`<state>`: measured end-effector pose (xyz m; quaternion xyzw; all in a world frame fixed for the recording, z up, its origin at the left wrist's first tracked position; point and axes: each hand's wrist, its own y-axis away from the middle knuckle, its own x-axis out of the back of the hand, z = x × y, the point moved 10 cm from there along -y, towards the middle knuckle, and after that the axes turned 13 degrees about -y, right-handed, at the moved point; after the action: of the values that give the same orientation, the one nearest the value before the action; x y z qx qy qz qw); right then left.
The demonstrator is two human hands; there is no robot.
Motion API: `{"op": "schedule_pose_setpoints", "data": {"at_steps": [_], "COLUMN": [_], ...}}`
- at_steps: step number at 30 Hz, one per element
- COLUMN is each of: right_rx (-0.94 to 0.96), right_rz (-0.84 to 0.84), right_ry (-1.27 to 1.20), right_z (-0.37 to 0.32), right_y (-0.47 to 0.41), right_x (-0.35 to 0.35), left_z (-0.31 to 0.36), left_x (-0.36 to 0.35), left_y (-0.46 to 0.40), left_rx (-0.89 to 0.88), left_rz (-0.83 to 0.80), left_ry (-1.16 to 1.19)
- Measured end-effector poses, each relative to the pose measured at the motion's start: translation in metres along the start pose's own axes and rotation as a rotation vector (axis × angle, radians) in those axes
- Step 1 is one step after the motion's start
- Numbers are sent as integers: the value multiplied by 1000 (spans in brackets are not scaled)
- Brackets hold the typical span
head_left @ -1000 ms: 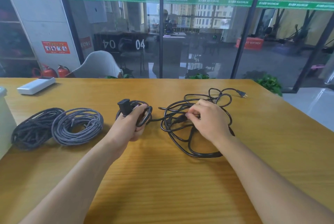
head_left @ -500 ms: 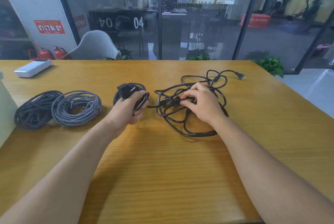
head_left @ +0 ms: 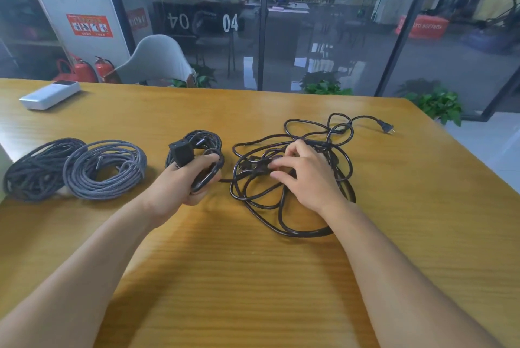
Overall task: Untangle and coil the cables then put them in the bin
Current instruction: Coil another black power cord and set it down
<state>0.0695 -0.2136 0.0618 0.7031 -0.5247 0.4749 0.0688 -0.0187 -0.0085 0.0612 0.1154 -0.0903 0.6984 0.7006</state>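
Note:
A tangled black power cable (head_left: 284,195) lies in loose loops on the wooden table (head_left: 253,277), its two-pin plug (head_left: 386,126) at the far right. My left hand (head_left: 183,184) grips a small coil of that cable (head_left: 197,150) with the black connector block (head_left: 181,153) sticking up. My right hand (head_left: 306,176) rests on the tangle, fingers curled round strands near its middle. Two coiled braided cables lie at the left: a dark one (head_left: 33,167) and a grey one (head_left: 105,169). A white bin's edge (head_left: 3,156) shows at the far left.
A white flat device (head_left: 49,94) lies at the table's far left. Glass walls, a grey chair (head_left: 153,61) and plants stand behind the table. The table's right edge runs diagonally near the plug.
The camera has tilted down a little. My right hand's fingers have shifted within the tangle and now reach left over the strands. My left hand keeps its hold on the small coil.

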Motion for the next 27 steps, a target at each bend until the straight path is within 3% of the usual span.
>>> {"op": "schedule_pose_setpoints", "data": {"at_steps": [5,8,16,22,25,27], "right_rx": [-7,-116,-392,-322,-78,96], "right_rz": [252,388,476,488,434,260], "right_ry": [77,97,187,28,-172,-236], "right_z": [9,26,84,64,0,-55], "right_y": [1,5,17,17,14,16], "right_x": [32,57,92,91,80,52], "left_z": [4,7,-2,-9,-9,-10], "left_x": [-2,2,-6,5,8,11], "left_y": [2,2,2,0,1,2], "left_rx": [-54,-101,-61,-48,-44,-29], "left_rz": [-26,-32,-66,17,25,46], "left_ry": [-83,-154,-123,-25,40,86]}}
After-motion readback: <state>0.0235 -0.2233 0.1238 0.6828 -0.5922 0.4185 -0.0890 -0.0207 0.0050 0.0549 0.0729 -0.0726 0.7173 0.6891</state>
